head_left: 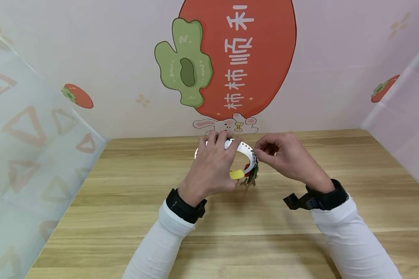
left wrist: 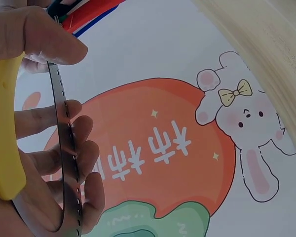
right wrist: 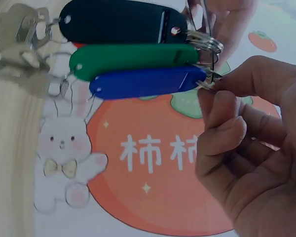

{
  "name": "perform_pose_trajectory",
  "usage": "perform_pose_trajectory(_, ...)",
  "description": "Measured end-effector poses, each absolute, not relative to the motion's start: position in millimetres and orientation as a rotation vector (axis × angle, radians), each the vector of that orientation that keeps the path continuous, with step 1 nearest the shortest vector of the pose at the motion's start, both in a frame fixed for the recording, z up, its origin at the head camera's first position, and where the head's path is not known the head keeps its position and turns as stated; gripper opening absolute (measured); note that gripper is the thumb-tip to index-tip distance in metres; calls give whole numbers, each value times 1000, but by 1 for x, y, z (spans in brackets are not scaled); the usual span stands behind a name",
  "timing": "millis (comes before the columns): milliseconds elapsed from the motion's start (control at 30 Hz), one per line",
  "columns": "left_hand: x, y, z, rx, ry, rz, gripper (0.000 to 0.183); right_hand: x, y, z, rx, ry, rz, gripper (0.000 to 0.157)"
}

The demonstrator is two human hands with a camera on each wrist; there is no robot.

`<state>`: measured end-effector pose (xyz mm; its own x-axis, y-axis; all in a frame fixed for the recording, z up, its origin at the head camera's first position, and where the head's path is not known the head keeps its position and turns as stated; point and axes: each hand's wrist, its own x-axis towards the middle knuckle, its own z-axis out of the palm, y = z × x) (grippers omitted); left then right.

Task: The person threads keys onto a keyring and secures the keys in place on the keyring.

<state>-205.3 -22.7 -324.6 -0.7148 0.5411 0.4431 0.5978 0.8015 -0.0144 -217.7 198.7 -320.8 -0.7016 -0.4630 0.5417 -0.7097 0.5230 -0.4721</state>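
My left hand [head_left: 211,166] holds a flat metal key hoop [head_left: 246,149] with a row of holes along its edge and a yellow section [head_left: 236,174]. In the left wrist view, the thumb lies near that yellow section [left wrist: 5,128] and the fingers reach through and around the hoop. At the hoop's right side, my right hand [head_left: 283,155] pinches a small wire ring [right wrist: 205,85] at the end of a blue key tag [right wrist: 148,82]. A green tag [right wrist: 133,58] and a very dark tag [right wrist: 121,22] hang beside it, with metal keys [right wrist: 19,34] at their far ends.
A wood-grain table [head_left: 136,217] lies under both hands. Behind it stands a pale backdrop [head_left: 125,58] printed with a large persimmon and rabbits; pale sheets [head_left: 28,155] rise at the left and right sides. Each wrist wears a black strap [head_left: 185,207].
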Motion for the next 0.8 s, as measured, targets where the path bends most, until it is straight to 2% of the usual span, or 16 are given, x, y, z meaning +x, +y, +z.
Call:
perform_pose_trajectory(167, -205, -22, -325, -851, -2566, -146, 86, -216, 195, -319, 1122, -2272, 677, 13)
perform_pose_trajectory(400, -205, -21, -324, -883, -2599, -108, 81, -206, 189, -316, 1161, -2246, 359, 15)
perform_pose_trajectory(600, -206, -24, -323, -943, -2689, -196, 85, -201, 189, -313, 1205, -2298, 327, 17)
perform_pose_trajectory(800, -205, -29, -321, -997, -2772, -414, 77, -203, 192, -314, 1254, -2273, 408, 19)
